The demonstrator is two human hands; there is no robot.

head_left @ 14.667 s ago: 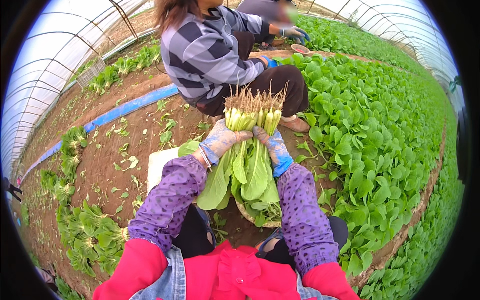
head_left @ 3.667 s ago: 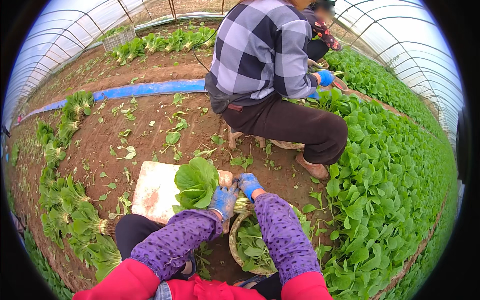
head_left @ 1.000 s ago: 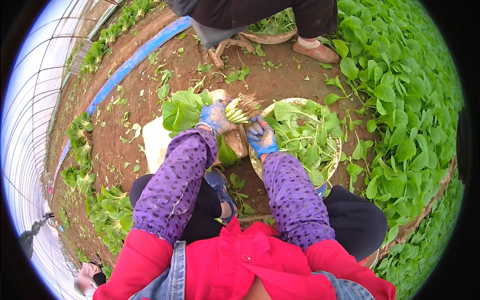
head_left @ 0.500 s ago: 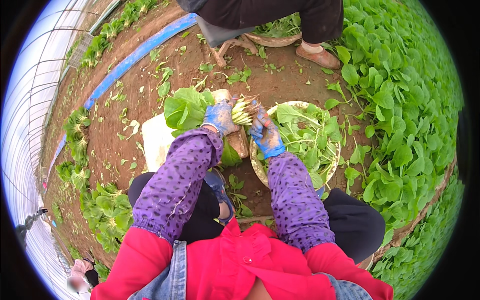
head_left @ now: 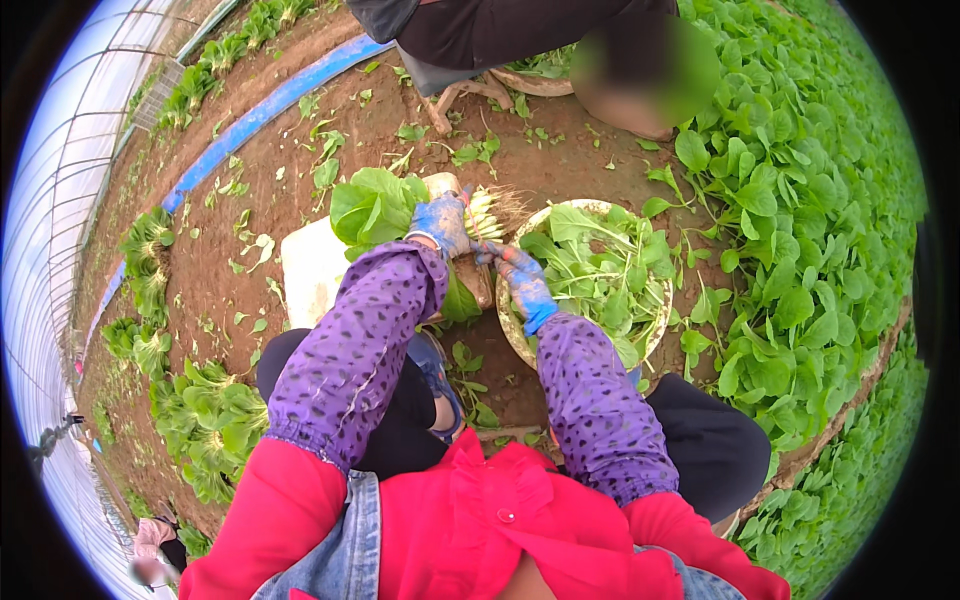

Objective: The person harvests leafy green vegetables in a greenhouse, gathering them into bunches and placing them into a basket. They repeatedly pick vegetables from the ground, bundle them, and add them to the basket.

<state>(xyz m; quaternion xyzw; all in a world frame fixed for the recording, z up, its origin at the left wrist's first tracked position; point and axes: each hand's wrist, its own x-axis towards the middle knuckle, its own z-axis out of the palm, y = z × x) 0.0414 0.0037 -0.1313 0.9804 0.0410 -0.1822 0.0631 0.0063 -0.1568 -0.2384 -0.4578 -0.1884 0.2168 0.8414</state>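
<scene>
"Brown soil [head_left: 565, 160] spreads across the ground, and a plastic tunnel wall [head_left: 75, 190] curves away on the left, pale and washed out. What's in the hands?"

"Left hand [head_left: 442, 224], gloved in blue, is closed round a bunch of greens [head_left: 375, 208]: leaves to the left, pale stems and roots to the right. Its grip hides the middle."

"And the right hand [head_left: 523, 280]?"

"Fingers drawn close, tips meeting the left hand just below the stems. I can't tell whether they pinch anything."

"Where's the bunch, exactly?"

"Over a tan block [head_left: 480, 287], between a white slab [head_left: 308, 275] and a round basin [head_left: 506, 318] of loose leaves [head_left: 620, 285]. Much of the block is covered, so contact is unclear."

"Anyone else?"

"One co-worker [head_left: 500, 30], cut off by the top edge, with a blurred patch over the lower leg. Another basin [head_left: 540, 84] shows only partly beneath. At lower left, a second person [head_left: 155, 540] is too small to make out."
</scene>
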